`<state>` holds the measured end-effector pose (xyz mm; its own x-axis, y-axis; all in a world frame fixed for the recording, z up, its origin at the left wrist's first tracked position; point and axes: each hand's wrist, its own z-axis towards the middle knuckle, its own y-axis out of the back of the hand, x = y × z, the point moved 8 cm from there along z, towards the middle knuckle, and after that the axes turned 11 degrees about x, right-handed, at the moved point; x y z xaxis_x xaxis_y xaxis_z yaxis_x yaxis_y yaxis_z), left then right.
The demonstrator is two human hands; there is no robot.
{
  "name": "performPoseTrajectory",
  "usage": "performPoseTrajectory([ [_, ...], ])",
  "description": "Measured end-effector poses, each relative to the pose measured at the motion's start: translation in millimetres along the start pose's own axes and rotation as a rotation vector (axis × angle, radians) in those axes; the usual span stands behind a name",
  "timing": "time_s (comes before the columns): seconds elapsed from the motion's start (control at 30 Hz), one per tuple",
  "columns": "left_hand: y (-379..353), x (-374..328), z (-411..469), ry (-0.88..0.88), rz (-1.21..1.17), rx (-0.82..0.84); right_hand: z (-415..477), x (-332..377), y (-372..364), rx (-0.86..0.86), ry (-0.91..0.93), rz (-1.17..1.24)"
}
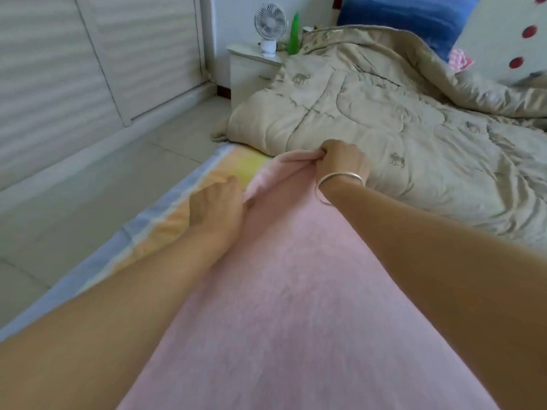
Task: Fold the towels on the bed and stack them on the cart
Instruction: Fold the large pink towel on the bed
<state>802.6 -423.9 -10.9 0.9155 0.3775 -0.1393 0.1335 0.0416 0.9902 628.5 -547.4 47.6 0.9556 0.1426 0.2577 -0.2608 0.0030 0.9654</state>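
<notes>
Pink towel (296, 276) edge clutched in outstretched right hand (340, 161)

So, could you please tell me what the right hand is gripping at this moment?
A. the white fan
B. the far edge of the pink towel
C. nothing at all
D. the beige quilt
B: the right hand, the one wearing the bangle, has its fingers curled round the bunched far edge of the pink towel, just short of the beige quilt.
</notes>
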Motion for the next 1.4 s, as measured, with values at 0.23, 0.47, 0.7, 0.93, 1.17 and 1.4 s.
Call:
performPoseTrajectory([
  [0.23, -60, 47, 23, 0.051, -0.006, 0.178, 33, 18, -115, 0.234, -0.135, 0.084],
  [0.47, -98, 56, 60, 0.035, -0.081, 0.480, 46, 53, -168, 0.462, -0.074, 0.120],
  [0.7, -96, 81, 50, 0.044, -0.657, 0.526, 70, 98, -160, 0.469, 0.032, 0.178],
  [0.93, -93, 137, 4, 0.216, -0.969, 0.658, 86, 92, -210, 0.494, -0.086, 0.756],
  [1.17, -92, 179, -75, 0.296, -1.017, 0.877, 42, 109, -186, 0.310, 0.232, 0.544],
  [1.4, -76, 187, -72, 0.192, -0.641, 0.402, -49, 147, -158, 0.376, 0.394, 0.254],
])
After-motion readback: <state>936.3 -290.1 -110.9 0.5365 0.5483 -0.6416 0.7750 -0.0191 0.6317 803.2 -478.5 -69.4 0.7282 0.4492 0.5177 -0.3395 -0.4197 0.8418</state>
